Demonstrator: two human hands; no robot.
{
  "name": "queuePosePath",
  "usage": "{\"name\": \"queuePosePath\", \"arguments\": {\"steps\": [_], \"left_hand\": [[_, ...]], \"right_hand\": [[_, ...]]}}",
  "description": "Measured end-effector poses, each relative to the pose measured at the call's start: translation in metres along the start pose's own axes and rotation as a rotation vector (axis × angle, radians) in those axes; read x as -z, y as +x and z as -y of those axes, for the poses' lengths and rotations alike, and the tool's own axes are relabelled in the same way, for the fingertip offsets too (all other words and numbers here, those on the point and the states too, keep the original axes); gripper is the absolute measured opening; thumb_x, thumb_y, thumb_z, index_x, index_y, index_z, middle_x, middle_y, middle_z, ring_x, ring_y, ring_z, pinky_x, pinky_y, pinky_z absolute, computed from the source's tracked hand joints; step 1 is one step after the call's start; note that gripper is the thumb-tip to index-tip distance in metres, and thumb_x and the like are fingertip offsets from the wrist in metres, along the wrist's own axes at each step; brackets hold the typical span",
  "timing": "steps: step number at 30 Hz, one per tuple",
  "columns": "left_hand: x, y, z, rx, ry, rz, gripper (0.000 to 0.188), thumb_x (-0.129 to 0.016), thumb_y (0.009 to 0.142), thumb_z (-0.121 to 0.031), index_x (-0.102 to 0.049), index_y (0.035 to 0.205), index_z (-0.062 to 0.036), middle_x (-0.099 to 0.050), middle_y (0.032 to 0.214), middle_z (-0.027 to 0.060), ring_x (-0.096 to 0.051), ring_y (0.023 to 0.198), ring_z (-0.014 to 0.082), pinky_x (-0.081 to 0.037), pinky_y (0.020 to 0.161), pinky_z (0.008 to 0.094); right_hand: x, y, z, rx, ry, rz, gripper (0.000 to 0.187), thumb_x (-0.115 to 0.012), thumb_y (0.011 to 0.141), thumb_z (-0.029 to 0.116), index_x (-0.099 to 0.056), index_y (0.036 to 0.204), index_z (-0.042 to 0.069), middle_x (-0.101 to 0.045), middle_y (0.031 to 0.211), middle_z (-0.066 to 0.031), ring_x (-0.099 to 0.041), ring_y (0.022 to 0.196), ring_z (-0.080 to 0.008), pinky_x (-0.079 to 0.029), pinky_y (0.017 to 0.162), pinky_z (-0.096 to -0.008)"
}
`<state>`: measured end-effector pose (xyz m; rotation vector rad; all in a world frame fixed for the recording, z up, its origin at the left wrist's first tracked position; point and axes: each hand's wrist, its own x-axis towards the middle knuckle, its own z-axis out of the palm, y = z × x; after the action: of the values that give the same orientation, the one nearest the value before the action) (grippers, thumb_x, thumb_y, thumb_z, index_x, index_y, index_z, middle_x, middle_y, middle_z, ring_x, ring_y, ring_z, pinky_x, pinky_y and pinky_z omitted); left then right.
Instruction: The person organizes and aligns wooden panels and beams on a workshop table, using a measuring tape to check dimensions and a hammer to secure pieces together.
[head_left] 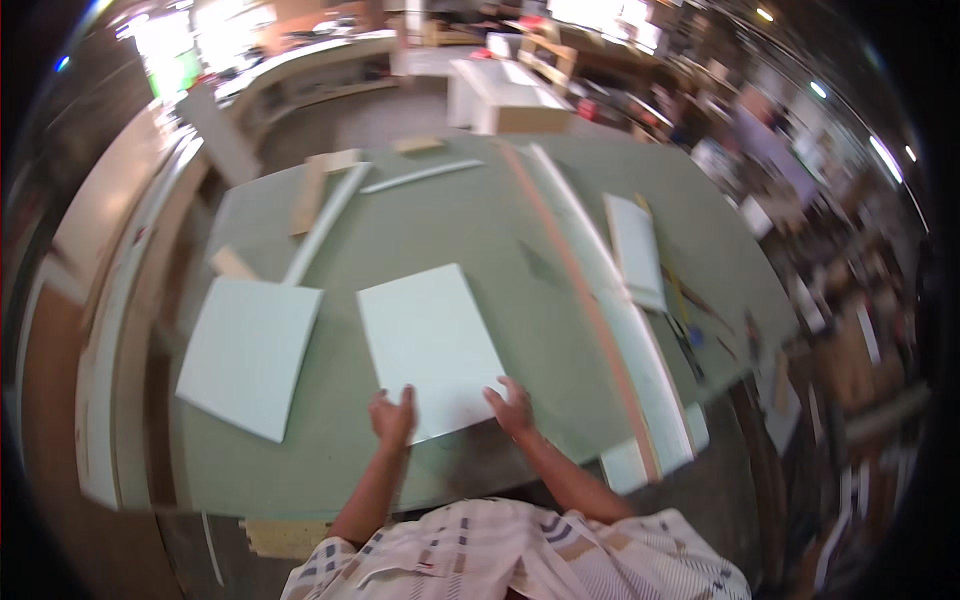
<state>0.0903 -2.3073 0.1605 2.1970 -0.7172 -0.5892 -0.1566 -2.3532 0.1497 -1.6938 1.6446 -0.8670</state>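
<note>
A flat white rectangular panel (430,335) is in front of me at the middle of the green worktable (470,220). At its near left corner my left hand (393,415) grips the edge, thumb up along the panel's side. My right hand (512,405) holds the near right corner, its thumb over the white face. The fingers under the panel are partly hidden. To the left, apart from it, lies a second white panel (250,350), turned at an angle.
Long white boards with a brown edge (590,300) run down the table's right side. Beyond them are a smaller white board (635,250) and several hand tools (685,340). White strips (420,177) and wood offcuts (310,195) lie at the far left. Long boards (125,350) stand left of the table.
</note>
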Motion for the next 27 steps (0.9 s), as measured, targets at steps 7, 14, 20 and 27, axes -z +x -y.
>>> {"name": "queuePosePath", "arguments": {"steps": [7,14,20,27], "left_hand": [[-0.036,-0.074,-0.035,-0.099,0.078,0.578,0.073,-0.076,0.082,-0.048,-0.055,0.126,0.0062,-0.065,0.122,0.0268,-0.063,0.116,0.0411,-0.047,0.102,0.0465],[-0.097,-0.127,-0.071,-0.274,0.11,0.738,0.075,-0.075,0.083,-0.046,-0.052,0.126,0.0104,-0.061,0.125,0.0313,-0.059,0.12,0.0448,-0.047,0.103,0.0481],[-0.126,-0.132,-0.091,-0.33,0.125,0.78,0.073,-0.075,0.083,-0.045,-0.053,0.124,0.011,-0.06,0.126,0.0313,-0.059,0.12,0.0449,-0.047,0.102,0.0483],[-0.14,-0.128,-0.084,-0.294,-0.034,0.819,0.072,-0.075,0.083,-0.043,-0.053,0.125,0.0107,-0.062,0.121,0.0316,-0.061,0.117,0.0436,-0.048,0.101,0.0478]], "right_hand": [[0.102,-0.063,-0.075,-0.184,-0.146,-0.291,0.058,-0.075,0.081,0.041,-0.066,0.119,-0.001,-0.067,0.12,-0.0218,-0.061,0.116,-0.0371,-0.046,0.102,-0.0441],[0.178,-0.059,-0.11,-0.289,-0.183,-0.371,0.052,-0.076,0.08,0.036,-0.068,0.115,-0.002,-0.067,0.121,-0.0207,-0.063,0.113,-0.0344,-0.047,0.101,-0.0424],[0.19,-0.052,-0.137,-0.187,-0.182,-0.411,0.043,-0.077,0.08,0.031,-0.071,0.109,-0.001,-0.067,0.12,-0.0199,-0.065,0.107,-0.0326,-0.051,0.096,-0.0402],[0.197,-0.067,-0.101,-0.106,-0.225,-0.441,0.031,-0.071,0.084,0.023,-0.071,0.106,0.002,-0.065,0.126,-0.0233,-0.052,0.131,-0.0377,-0.04,0.111,-0.0441]]}}
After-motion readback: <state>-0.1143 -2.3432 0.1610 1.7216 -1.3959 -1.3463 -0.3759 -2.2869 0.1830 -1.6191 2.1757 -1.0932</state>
